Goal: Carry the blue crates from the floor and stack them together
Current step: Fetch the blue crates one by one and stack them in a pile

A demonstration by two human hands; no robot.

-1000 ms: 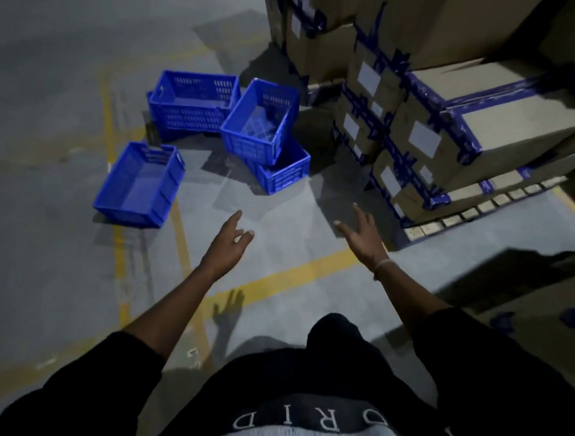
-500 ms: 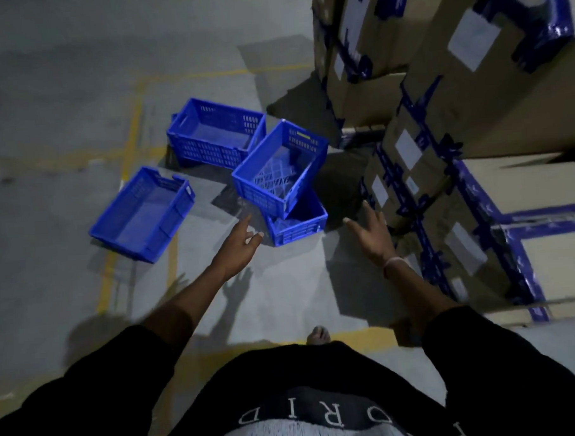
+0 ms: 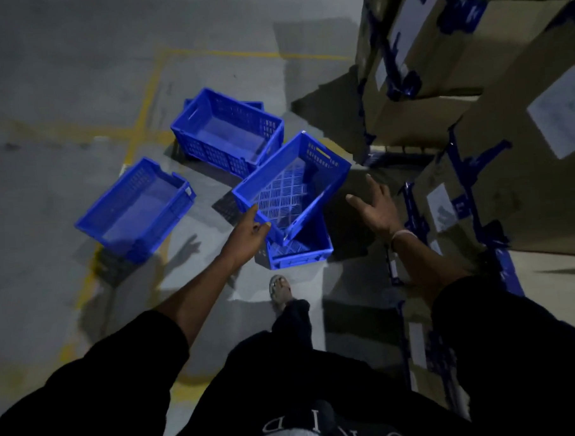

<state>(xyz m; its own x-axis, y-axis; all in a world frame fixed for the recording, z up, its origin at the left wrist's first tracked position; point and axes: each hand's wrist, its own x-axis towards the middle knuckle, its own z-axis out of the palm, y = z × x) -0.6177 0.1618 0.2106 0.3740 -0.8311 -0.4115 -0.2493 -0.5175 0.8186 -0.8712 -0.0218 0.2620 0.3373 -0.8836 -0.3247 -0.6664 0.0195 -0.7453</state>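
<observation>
Several blue plastic crates lie on the grey floor. A tilted crate [image 3: 291,181] leans on a lower crate [image 3: 300,250] in the middle. Another crate [image 3: 226,134] sits behind them, and one crate [image 3: 137,208] lies apart on the left. My left hand [image 3: 247,236] reaches the near left corner of the tilted crate, fingers curled at its rim; a firm grip cannot be made out. My right hand [image 3: 374,207] hovers open, fingers spread, just right of the tilted crate and not touching it.
Tall stacks of cardboard boxes [image 3: 472,111] with blue tape and white labels fill the right side, close to my right hand. Yellow lines [image 3: 143,108] mark the floor. My sandalled foot [image 3: 281,290] stands just below the lower crate.
I have stepped closer to the crates. Both hands have moved forward: the left now reaches the tilted crate's corner, the right has come up beside its right wall.
</observation>
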